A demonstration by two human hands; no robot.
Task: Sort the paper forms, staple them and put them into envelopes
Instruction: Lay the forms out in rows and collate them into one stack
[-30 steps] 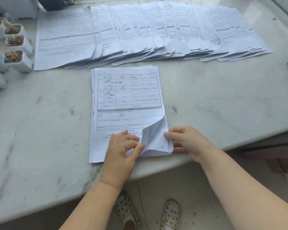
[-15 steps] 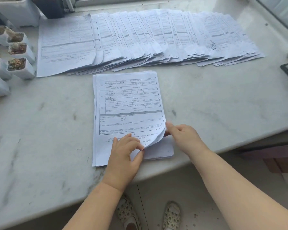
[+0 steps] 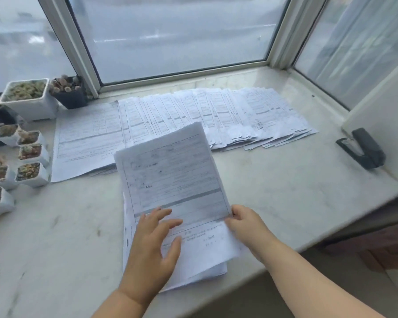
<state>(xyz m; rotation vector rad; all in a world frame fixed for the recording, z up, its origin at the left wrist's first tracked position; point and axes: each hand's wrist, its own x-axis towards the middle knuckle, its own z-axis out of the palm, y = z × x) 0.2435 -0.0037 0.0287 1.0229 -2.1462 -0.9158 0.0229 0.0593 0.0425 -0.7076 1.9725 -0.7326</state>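
Head view, tilted up since half a second ago: window panes (image 3: 177, 31) and a black stapler (image 3: 363, 148) at far right now in frame, neither visible before. Top form (image 3: 170, 175) no longer just curled at its near right corner but lifted off the near stack (image 3: 193, 260), far edge raised and tilted toward the fanned row of forms (image 3: 216, 115) along the sill's far side. Right hand (image 3: 246, 226) pinching the lifted sheet at its near right edge, thumb and fingers closed on the paper. Left hand (image 3: 154, 246) spread flat, fingers straight, pressing on the stack just under the raised sheet, gripping nothing. Probably means one sheet separated and on its way to the sorted row, so still the sorting stage; stapling apparently not begun, stapler lying untouched and well apart from both hands on the marble sill (image 3: 285, 203); no envelopes in sight. Small pots of succulents (image 3: 28, 97) clustered at far left. As for writing: printed tables and lines on every form, a few handwritten marks, all too blurred to read; no brand or label legible anywhere.
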